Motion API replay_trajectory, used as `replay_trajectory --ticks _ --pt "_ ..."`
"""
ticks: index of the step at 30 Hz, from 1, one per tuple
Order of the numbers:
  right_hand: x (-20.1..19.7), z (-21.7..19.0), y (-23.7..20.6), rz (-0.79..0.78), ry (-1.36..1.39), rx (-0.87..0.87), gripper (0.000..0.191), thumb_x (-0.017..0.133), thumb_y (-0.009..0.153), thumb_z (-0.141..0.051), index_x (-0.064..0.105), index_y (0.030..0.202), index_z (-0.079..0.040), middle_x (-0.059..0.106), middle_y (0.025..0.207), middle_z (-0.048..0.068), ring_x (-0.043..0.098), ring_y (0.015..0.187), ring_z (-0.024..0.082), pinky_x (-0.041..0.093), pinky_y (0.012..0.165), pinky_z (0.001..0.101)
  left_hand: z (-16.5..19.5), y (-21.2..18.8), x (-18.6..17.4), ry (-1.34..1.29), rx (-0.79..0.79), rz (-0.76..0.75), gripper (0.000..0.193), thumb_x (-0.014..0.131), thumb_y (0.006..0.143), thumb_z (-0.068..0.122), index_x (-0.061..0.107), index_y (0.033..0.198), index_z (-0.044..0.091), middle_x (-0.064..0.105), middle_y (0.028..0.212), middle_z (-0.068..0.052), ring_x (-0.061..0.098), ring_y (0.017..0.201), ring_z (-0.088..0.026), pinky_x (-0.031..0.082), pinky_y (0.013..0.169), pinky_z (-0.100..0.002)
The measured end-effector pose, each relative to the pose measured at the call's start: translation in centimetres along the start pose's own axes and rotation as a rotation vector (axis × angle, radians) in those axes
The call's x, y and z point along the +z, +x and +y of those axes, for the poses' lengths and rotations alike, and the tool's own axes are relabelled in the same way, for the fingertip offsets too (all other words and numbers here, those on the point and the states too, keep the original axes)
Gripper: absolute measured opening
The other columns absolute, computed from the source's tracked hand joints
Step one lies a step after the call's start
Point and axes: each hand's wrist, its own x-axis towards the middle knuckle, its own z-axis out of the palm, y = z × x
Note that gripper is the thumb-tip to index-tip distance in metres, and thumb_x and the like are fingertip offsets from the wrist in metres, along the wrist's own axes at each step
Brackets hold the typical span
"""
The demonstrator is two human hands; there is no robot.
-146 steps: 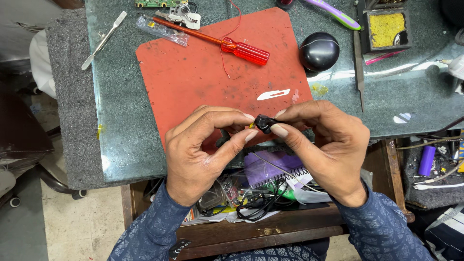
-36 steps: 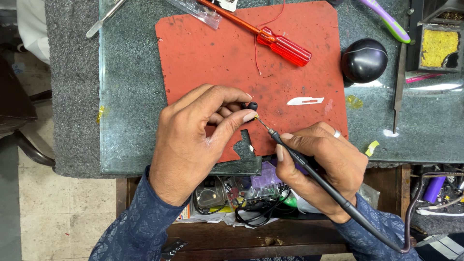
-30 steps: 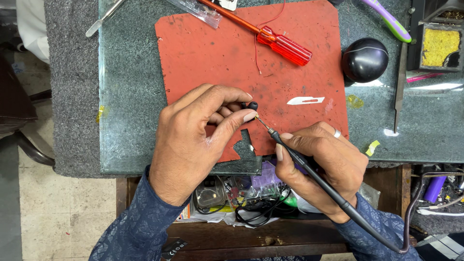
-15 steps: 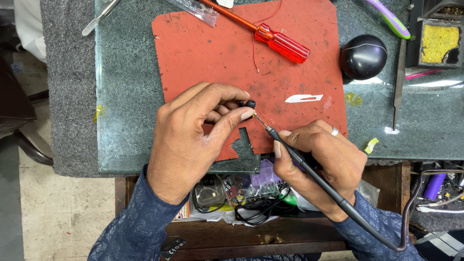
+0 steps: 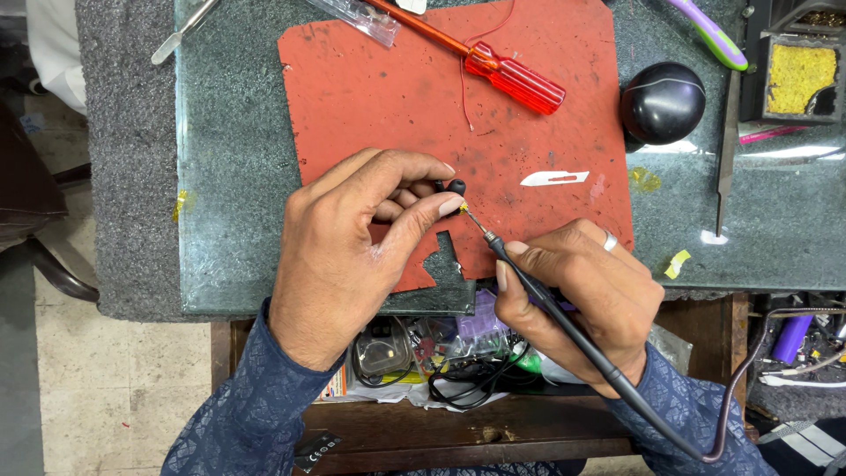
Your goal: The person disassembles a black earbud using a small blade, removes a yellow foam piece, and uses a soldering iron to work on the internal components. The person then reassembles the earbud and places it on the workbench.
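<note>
My left hand [image 5: 352, 256] pinches a small black part [image 5: 455, 186] between thumb and fingers, pressed down on the red work mat [image 5: 388, 88]. My right hand [image 5: 582, 295] grips a black soldering iron [image 5: 529, 286] like a pen. Its thin tip [image 5: 471, 218] touches the small part right by my left thumb. The iron's dark cable [image 5: 731, 414] runs off to the lower right. A ring sits on one right-hand finger.
On the mat lie a red screwdriver [image 5: 502, 75] and a loose scalpel blade [image 5: 552, 178]. A black round object [image 5: 662, 101], a yellow sponge in a holder [image 5: 800, 79] and tweezers [image 5: 726, 150] sit at the right. An open drawer [image 5: 423, 353] of cables lies below the glass top.
Earlier both hands held the small black part in the air. Now the right hand holds the soldering iron against it. Over the last second the hands barely moved.
</note>
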Motion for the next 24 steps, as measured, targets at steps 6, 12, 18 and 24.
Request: replay_trajectory --ticks 6,12,18,24 --pt "0.0 0.0 0.1 -0.025 -0.04 -0.045 0.016 0.082 0.086 -0.003 0.07 0.096 0.001 0.07 0.086 0.011 0.068 0.074 0.023 0.051 0.065 0.033 0.0 0.0 0.0 -0.003 -0.004 0.004 0.016 0.079 0.092 0.013 0.073 0.105 0.006 0.075 0.096 -0.003 0.076 0.085 -0.009 0.065 0.07 -0.022" --pt "0.3 -0.1 -0.1 -0.008 -0.076 -0.059 0.015 0.083 0.084 -0.001 0.07 0.092 0.001 0.066 0.079 0.011 0.065 0.069 0.023 0.05 0.063 0.0343 0.0 0.0 0.0 -0.005 0.001 0.006 0.015 0.079 0.092 0.012 0.073 0.105 0.006 0.075 0.096 -0.004 0.076 0.085 -0.009 0.065 0.07 -0.022" --pt "-0.2 0.0 -0.5 -0.001 0.028 -0.015 0.014 0.078 0.091 0.0 0.064 0.096 0.002 0.07 0.083 0.012 0.069 0.073 0.022 0.053 0.061 0.0296 0.0 0.0 0.0 0.007 0.011 0.008 0.016 0.079 0.092 0.012 0.073 0.105 0.005 0.074 0.096 -0.004 0.076 0.086 -0.009 0.066 0.071 -0.022" --pt "0.2 0.2 -1.1 0.046 0.123 0.119 0.016 0.076 0.094 -0.001 0.061 0.097 0.002 0.071 0.083 0.014 0.073 0.072 0.018 0.056 0.06 0.0257 0.0 -0.1 0.0 0.005 0.014 0.006 0.016 0.079 0.092 0.012 0.073 0.105 0.006 0.074 0.097 -0.004 0.077 0.087 -0.01 0.066 0.072 -0.023"
